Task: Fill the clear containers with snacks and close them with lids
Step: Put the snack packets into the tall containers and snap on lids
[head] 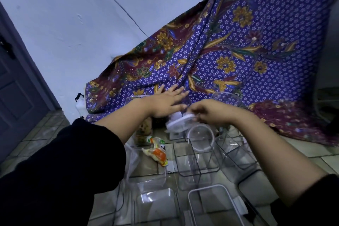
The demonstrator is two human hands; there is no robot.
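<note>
My right hand pinches a white-rimmed round lid by its edge, tilted above the floor. My left hand reaches forward with fingers spread, empty, over a clear container at the cloth's foot. Below the lid lies a round clear container with a white rim. Several empty clear rectangular containers stand on the tiled floor in front of me. A snack packet in orange, green and white lies left of them, and a bag of brown snacks stands behind it, partly hidden by my left arm.
A purple flowered cloth hangs over something at the back and right. Another clear round container sits against it. A white wall and dark door are to the left. A rectangular lid with white rim lies nearest.
</note>
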